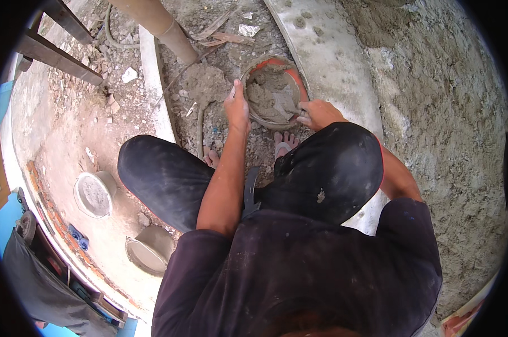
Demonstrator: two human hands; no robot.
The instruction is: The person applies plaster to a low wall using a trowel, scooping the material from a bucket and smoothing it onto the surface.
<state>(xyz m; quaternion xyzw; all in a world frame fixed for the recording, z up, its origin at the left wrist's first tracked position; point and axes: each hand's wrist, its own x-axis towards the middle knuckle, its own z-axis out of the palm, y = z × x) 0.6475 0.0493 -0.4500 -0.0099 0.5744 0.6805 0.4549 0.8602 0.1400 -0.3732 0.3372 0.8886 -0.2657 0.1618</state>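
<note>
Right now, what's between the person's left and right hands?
Head view: a round basin, orange inside, holding grey mortar and a flat grey blade; left hand at its left side, right hand at its lower right.

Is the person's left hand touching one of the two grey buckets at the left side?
No, the left hand is at the rim of the round basin, while both grey buckets stand apart from it.

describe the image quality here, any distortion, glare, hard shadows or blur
Head view: fisheye bends the white edging strip at far left, with black corners; head view: bright light leaves that strip nearly washed out; head view: shadows look mostly soft; head view: the bowl looks fairly sharp, though its contents' fine detail is hard to read.
</note>
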